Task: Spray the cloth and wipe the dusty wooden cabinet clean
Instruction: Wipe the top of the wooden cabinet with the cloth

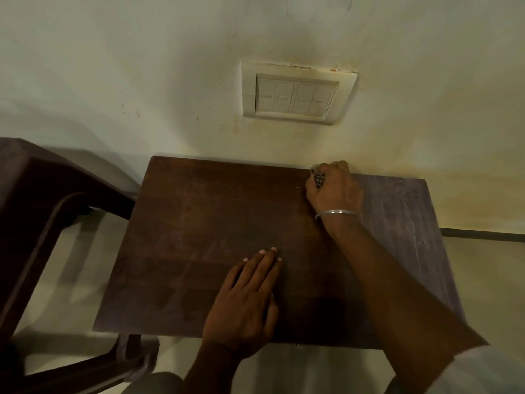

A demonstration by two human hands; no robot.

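Note:
The dark wooden cabinet top (199,228) fills the middle of the head view, pushed against the wall. Its right strip looks paler and dustier than the rest. My right hand (333,191) is at the back edge by the wall, fingers closed on a small checked cloth (318,179) of which only a bit pokes out. A metal bangle (336,214) circles that wrist. My left hand (244,305) lies flat on the top near the front edge, fingers together, holding nothing. No spray bottle is in view.
A dark plastic chair (42,211) stands close on the left of the cabinet. A white switch plate (297,93) is set in the stained wall above. Pale floor shows to the right and in front.

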